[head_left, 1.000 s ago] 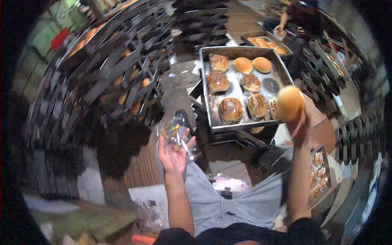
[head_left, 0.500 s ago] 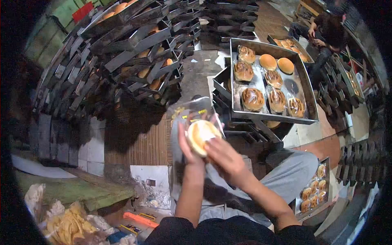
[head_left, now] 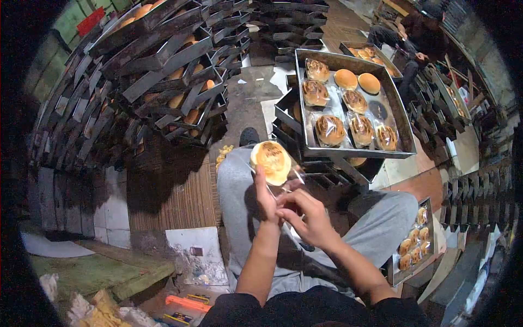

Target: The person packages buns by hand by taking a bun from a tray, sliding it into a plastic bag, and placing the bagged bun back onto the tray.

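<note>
A round browned bun (head_left: pixel 271 163) in clear plastic film is in front of me, above my lap, its patterned top facing up. My left hand (head_left: pixel 266 200) is closed around its lower side. Below the bun, my right hand (head_left: pixel 309 219) pinches the loose end of the clear plastic bag (head_left: pixel 295 175) against my left palm; the fingertips are partly hidden. Ahead to the right, a metal tray (head_left: pixel 357 151) carries several wrapped swirl-topped buns (head_left: pixel 330 131) and two plain ones, one of them a glossy bun (head_left: pixel 369 83).
Stacked dark metal trays (head_left: pixel 163 60) with buns rise at the left and back. A lower tray (head_left: pixel 395 277) of wrapped buns stands beside my right knee. A person (head_left: pixel 422 32) sits at the far right. An orange tool (head_left: pixel 188 302) lies at the lower left near a green bench (head_left: pixel 109 267).
The bun has turned and moved up, so its browned top now shows. My right hand has slid off the bun down to the bag's end. The view has shifted slightly.
</note>
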### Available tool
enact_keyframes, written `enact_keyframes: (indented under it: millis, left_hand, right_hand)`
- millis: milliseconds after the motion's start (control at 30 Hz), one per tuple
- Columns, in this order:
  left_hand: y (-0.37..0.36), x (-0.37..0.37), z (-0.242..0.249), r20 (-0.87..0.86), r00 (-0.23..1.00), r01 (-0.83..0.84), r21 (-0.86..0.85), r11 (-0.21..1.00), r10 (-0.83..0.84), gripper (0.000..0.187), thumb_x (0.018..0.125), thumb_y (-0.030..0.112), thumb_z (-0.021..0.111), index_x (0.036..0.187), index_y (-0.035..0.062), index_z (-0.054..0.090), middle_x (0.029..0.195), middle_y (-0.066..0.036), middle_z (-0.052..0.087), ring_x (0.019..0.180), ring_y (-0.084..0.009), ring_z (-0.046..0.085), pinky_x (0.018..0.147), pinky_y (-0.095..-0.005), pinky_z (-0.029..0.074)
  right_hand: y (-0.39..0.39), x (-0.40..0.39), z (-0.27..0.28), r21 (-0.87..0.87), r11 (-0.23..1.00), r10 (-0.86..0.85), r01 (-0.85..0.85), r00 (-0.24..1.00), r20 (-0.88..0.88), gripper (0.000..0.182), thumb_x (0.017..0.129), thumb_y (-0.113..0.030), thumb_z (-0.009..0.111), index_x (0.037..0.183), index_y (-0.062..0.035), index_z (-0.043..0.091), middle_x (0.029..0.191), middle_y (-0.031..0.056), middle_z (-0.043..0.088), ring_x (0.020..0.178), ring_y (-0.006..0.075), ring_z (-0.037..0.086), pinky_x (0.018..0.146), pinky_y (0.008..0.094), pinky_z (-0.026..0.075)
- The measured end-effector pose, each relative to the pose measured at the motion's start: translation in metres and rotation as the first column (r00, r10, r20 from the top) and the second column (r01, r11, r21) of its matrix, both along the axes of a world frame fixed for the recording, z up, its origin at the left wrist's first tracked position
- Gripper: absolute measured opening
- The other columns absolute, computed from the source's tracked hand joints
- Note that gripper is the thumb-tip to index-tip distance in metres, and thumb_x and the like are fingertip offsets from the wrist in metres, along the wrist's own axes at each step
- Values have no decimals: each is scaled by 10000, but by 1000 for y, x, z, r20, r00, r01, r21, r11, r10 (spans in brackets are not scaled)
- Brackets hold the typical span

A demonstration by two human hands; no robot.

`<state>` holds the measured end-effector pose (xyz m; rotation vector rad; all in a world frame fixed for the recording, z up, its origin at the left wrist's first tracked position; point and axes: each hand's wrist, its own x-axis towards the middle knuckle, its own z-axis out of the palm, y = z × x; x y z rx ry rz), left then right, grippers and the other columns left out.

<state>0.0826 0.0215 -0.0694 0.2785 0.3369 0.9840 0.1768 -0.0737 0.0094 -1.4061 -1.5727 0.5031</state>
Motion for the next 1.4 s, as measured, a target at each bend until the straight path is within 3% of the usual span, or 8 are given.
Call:
enact_keyframes:
  millis: [133, 267, 333, 467, 633, 1000, 1100, 1400]
  left_hand:
    - [-4, 5, 17, -56, 998, -42, 25, 999, 44, 620, 1077, 553, 377, 1432, 66, 521, 1228, -192, 700, 1032, -366, 726, 799, -499, 645]
    - [15, -28, 32, -106, 987, -118, 49, 992, 122, 650, 1079, 565, 365, 1444, 46, 507, 1268, -160, 688, 1048, -362, 718, 816, -495, 626]
    - [4, -31, 53, -235, 957, -167, 37, 985, 171, 621, 1096, 550, 356, 1414, 43, 520, 1257, -171, 679, 1065, -343, 720, 807, -430, 638]
    - [-50, -53, 42, -516, 811, -187, 216, 958, 275, 597, 1113, 539, 353, 1378, 40, 547, 1196, -142, 693, 1043, -265, 714, 898, -407, 582]
    - [-44, -97, 91, -808, -464, 520, 83, 850, 363, 377, 1077, 355, 546, 1262, 44, 650, 1159, -195, 691, 1079, -327, 684, 883, -410, 541]
    - [-11, -114, 75, -612, 527, 193, 762, 618, 590, 39, 974, 30, 694, 1000, 1, 691, 931, -58, 669, 744, -114, 580, 662, -239, 453]
    - [-23, -120, 72, -734, 473, 234, 638, 734, 488, 34, 984, 34, 692, 997, 2, 688, 928, -55, 647, 728, -126, 598, 649, -246, 466]
    - [-16, -111, 69, -669, 307, 197, 741, 642, 677, 183, 917, 110, 802, 906, 7, 651, 760, -54, 624, 646, -112, 577, 593, -269, 455]
  right_hand:
    - [-8, 21, -2, -333, 915, 94, -228, 922, -376, 134, 973, -123, 719, 973, -1, 666, 794, 50, 682, 705, 192, 646, 667, 338, 519]
    - [-11, 49, 0, 97, 75, 557, -992, -39, -829, 150, 956, -96, 726, 984, 49, 705, 895, 97, 721, 798, 220, 694, 710, 352, 538]
    - [-3, 24, 10, -145, 984, -4, -100, 810, -587, 126, 907, -54, 758, 994, 35, 741, 1003, 120, 732, 860, 267, 713, 760, 365, 551]
    - [10, 30, -21, -46, 981, 171, -186, 958, -230, 176, 899, -40, 722, 1068, 5, 745, 1035, 131, 729, 902, 239, 715, 819, 326, 556]
    - [21, 9, -35, -162, 980, -41, -118, 671, -740, 176, 942, -38, 712, 1105, 27, 735, 956, 89, 722, 776, 130, 676, 680, 279, 561]
    - [12, 16, 9, 351, 936, 1, 35, 995, -101, 101, 875, -95, 777, 911, -8, 740, 932, 120, 696, 800, 220, 681, 705, 312, 538]
    - [13, 28, -30, -341, 927, -235, -156, 466, -853, 148, 933, -104, 741, 972, 35, 707, 971, 97, 711, 822, 132, 677, 740, 287, 577]
    - [14, 21, -44, -293, 940, -176, -172, 490, -854, 92, 916, -32, 747, 956, 43, 713, 839, 102, 729, 644, 146, 685, 587, 280, 557]
